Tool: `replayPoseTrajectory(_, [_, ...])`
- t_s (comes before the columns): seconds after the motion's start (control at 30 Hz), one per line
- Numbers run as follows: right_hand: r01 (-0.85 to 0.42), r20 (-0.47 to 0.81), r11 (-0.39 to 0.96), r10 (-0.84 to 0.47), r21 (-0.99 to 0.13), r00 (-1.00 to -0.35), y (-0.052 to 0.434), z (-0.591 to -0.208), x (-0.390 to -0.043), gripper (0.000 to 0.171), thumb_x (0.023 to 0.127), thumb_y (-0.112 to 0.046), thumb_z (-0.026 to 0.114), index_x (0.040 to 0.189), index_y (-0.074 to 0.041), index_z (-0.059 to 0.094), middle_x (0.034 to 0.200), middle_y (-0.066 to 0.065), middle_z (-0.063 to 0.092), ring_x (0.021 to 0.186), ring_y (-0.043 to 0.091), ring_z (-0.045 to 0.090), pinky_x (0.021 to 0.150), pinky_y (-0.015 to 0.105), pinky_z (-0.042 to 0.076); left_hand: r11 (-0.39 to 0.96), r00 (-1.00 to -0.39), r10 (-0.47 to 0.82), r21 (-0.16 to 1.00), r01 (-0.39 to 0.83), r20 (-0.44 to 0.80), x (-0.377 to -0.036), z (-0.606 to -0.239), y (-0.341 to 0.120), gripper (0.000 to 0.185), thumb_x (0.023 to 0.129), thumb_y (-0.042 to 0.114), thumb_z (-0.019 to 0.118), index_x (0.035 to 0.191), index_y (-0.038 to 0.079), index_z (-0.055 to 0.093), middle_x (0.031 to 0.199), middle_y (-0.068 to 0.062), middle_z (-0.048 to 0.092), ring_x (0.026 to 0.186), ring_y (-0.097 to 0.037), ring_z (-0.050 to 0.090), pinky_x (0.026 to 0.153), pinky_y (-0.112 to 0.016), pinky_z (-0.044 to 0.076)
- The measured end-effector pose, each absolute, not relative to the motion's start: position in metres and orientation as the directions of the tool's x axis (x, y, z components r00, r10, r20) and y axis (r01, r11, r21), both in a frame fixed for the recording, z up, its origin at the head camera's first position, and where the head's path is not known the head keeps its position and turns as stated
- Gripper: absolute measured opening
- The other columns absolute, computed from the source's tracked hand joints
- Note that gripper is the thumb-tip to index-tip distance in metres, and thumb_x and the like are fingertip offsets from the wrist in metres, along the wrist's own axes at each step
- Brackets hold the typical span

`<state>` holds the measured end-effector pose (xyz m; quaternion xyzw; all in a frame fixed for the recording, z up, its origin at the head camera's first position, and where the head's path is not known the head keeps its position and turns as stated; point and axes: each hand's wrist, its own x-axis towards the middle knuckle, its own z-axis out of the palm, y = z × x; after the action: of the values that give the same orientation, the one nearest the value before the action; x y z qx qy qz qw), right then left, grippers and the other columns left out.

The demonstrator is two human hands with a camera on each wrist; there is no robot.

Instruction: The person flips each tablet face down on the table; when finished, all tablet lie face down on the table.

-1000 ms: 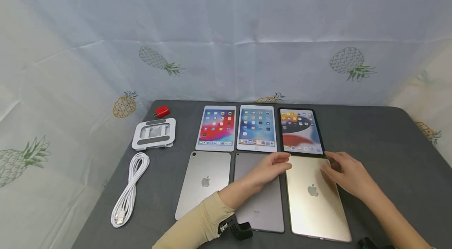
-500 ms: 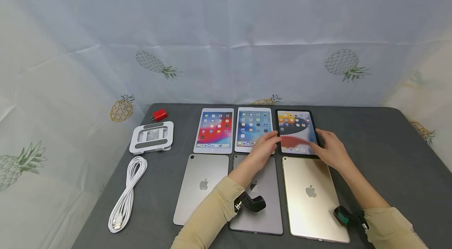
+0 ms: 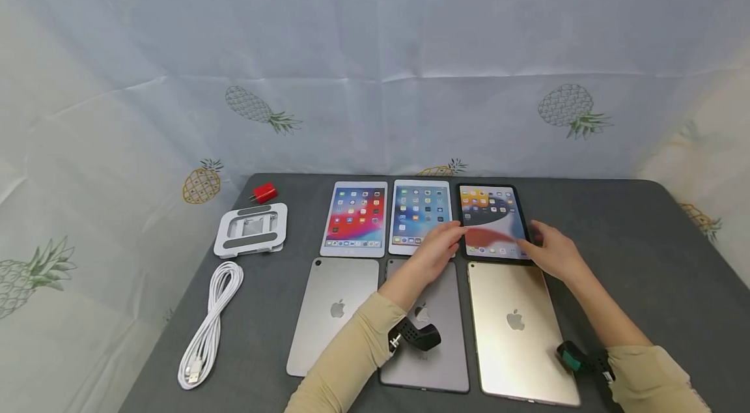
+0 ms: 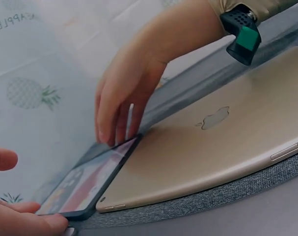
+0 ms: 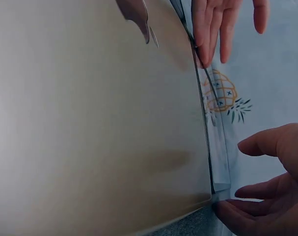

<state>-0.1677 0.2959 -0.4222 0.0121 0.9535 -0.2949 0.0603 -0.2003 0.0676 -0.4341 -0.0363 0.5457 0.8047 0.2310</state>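
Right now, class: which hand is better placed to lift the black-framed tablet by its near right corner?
Probably the right hand: its fingers already touch the black-framed tablet at that corner, while the left hand sits at its left edge.

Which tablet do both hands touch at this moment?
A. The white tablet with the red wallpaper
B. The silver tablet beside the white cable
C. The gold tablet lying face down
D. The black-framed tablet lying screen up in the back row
D: the left hand is at the left edge and the right hand at the right edge of the black-framed tablet, whose screen faces up.
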Motion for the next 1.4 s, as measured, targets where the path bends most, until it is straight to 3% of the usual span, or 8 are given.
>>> replayPoseTrajectory(0.4, [0.079, -0.135, 0.792, -0.004, -0.606, -0.991, 0.295, -0.426, -0.167, 0.068, 0.098, -0.027, 0.054, 0.142, 0.018, 0.028, 0.135, 0.040, 0.040, 0.122, 0.052, 0.042, 0.092, 0.059, 0.045, -0.321, -0.868, 0.369, 0.831, -0.455, -0.332, -0.202, -0.432, 0.067, 0.053, 0.094, 0.009, 0.056, 0.141, -0.011, 0.038, 0.152, -0.018, 0.032, 0.137, -0.031, 0.033, 0.110, -0.040, 0.035])
replayPoseTrajectory(0.57, [0.100, -0.153, 0.772, 0.003, -0.627, -0.988, 0.295, -0.423, -0.166, 0.068, 0.099, -0.030, 0.053, 0.143, 0.016, 0.028, 0.136, 0.040, 0.040, 0.122, 0.051, 0.043, 0.093, 0.059, 0.045, -0.343, -0.849, 0.383, 0.798, -0.496, -0.363, -0.208, -0.430, 0.067, 0.055, 0.093, 0.008, 0.056, 0.140, -0.013, 0.036, 0.149, -0.023, 0.034, 0.135, -0.031, 0.035, 0.108, -0.039, 0.037])
replayPoseTrajectory(0.67, [0.113, -0.170, 0.761, 0.003, -0.639, -0.985, 0.296, -0.423, -0.167, 0.070, 0.100, -0.032, 0.051, 0.144, 0.015, 0.027, 0.138, 0.040, 0.039, 0.123, 0.051, 0.042, 0.094, 0.059, 0.045, -0.332, -0.839, 0.389, 0.792, -0.513, -0.380, -0.212, -0.430, 0.065, 0.056, 0.093, 0.007, 0.056, 0.140, -0.013, 0.035, 0.143, -0.024, 0.041, 0.133, -0.031, 0.038, 0.108, -0.038, 0.037])
replayPoseTrajectory(0.83, [0.115, -0.179, 0.755, -0.003, -0.646, -0.984, 0.299, -0.422, -0.168, 0.071, 0.100, -0.034, 0.050, 0.144, 0.016, 0.026, 0.138, 0.040, 0.038, 0.123, 0.052, 0.042, 0.094, 0.059, 0.045, -0.287, -0.835, 0.416, 0.819, -0.496, -0.360, -0.214, -0.430, 0.063, 0.031, 0.093, 0.005, 0.055, 0.120, -0.009, 0.055, 0.123, -0.012, 0.055, 0.127, -0.032, 0.045, 0.107, -0.038, 0.037])
replayPoseTrajectory(0.97, [0.114, -0.180, 0.750, -0.008, -0.651, -0.984, 0.299, -0.422, -0.168, 0.071, 0.100, -0.035, 0.049, 0.144, 0.015, 0.026, 0.139, 0.039, 0.038, 0.124, 0.051, 0.042, 0.094, 0.059, 0.044, -0.223, -0.838, 0.420, 0.856, -0.466, -0.347, -0.215, -0.429, 0.064, 0.022, 0.092, 0.005, 0.056, 0.111, -0.006, 0.059, 0.111, -0.007, 0.058, 0.121, -0.029, 0.049, 0.103, -0.036, 0.038])
replayPoseTrajectory(1.23, [0.124, -0.191, 0.723, -0.011, -0.680, -0.982, 0.302, -0.423, -0.171, 0.073, 0.102, -0.040, 0.046, 0.146, 0.014, 0.024, 0.142, 0.038, 0.034, 0.126, 0.052, 0.039, 0.097, 0.062, 0.040, -0.150, -0.822, 0.414, 0.862, -0.484, -0.390, -0.220, -0.421, 0.062, 0.042, 0.093, 0.002, 0.056, 0.131, -0.013, 0.050, 0.140, -0.017, 0.049, 0.123, -0.027, 0.050, 0.107, -0.036, 0.036])
replayPoseTrajectory(1.4, [0.134, -0.199, 0.715, -0.007, -0.686, -0.980, 0.303, -0.423, -0.171, 0.074, 0.102, -0.041, 0.045, 0.146, 0.014, 0.023, 0.143, 0.038, 0.033, 0.126, 0.052, 0.038, 0.098, 0.063, 0.039, -0.180, -0.824, 0.409, 0.851, -0.494, -0.392, -0.220, -0.420, 0.061, 0.043, 0.093, 0.000, 0.055, 0.133, -0.014, 0.047, 0.140, -0.019, 0.048, 0.126, -0.029, 0.048, 0.110, -0.037, 0.034])
